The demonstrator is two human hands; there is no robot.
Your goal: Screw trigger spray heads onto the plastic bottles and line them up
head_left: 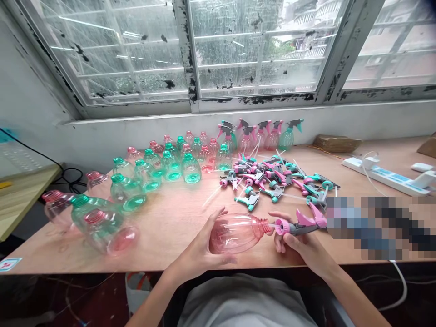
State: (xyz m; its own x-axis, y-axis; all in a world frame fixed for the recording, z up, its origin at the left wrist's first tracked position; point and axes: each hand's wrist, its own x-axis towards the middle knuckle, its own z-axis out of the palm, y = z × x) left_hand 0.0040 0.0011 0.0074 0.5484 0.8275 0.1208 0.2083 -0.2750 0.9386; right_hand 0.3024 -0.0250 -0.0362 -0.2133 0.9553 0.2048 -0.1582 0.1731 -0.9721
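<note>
No writing can be read. At eight o'clock, a small white-and-blue rectangular sticker (10, 264) on the light-brown wooden table (163, 227) carries a blurred reddish mark; at three o'clock, a long white plastic power strip (386, 175) shows unreadable blue patches.

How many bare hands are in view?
2: the left hand around a translucent pink plastic bottle, the right hand holding a pink-and-grey plastic trigger sprayer. The pixelated patch at right may hide others.
</note>
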